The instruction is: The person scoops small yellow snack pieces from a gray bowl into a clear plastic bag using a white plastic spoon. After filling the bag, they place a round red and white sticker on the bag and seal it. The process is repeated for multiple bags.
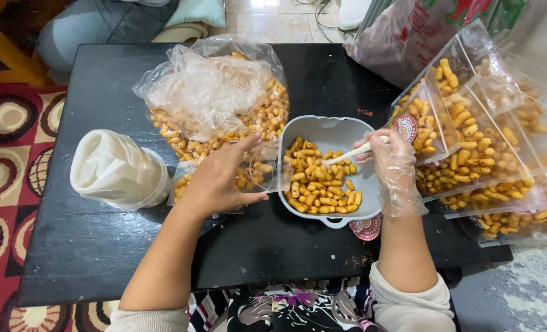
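A grey square bowl (pixel 353 135) on the black table (pixel 101 246) holds a heap of small golden snack sticks (pixel 319 184). My right hand (pixel 393 169), in a clear plastic glove, grips a white spoon (pixel 350 154) whose tip dips into the snacks. My left hand (pixel 221 181) is bare, fingers spread, resting on a small clear pouch (pixel 249 175) partly filled with snacks, just left of the bowl. Behind it lies a large crumpled clear bag of the same snacks (pixel 218 92).
Several filled, sealed pouches with round red stickers (pixel 470 147) overlap at the right edge. A roll of white plastic bags (pixel 116 169) sits at the left. A sticker (pixel 366 227) peeks from under the bowl. A patterned rug (pixel 9 184) covers the floor.
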